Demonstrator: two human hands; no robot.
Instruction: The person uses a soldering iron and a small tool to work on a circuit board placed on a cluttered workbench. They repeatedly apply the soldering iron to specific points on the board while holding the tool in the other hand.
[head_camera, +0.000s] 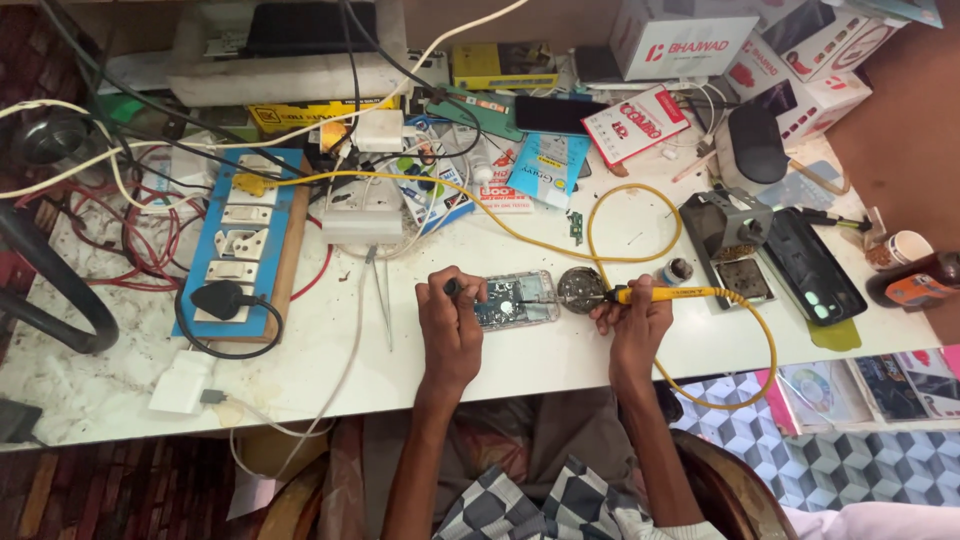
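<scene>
Head view looks straight down on a white, scuffed workbench (560, 360) where an opened phone with its bare circuit board and clear frame (515, 299) lies flat, just in front of the person. It sits square between both hands, close to the bench's near edge, probably so that both wrists can rest on the surface while working over it.

The left hand (450, 320) curls over the phone's left end, its fingers pressed together around a thin dark tool (452, 287) whose tip points toward the board; the heel of the hand seems to pin the phone so it does not slide. What kind of tool it is cannot be told at this size.

The right hand (632, 322) pinches a yellow-handled soldering iron (665, 293) like a pen, fingers closed near its front end, the tip aimed left toward a round grey metal tin (581, 286) that touches the phone's right edge. The yellow cord (640, 225) loops away behind over the bench, keeping it off the board.

So the phone lies between the two sets of fingertips: under the left ones, just left of the right ones with the tin between.

A blue switchboard with white sockets (240, 240) lies well apart to the left; a black phone (812, 265) rests to the right.
</scene>
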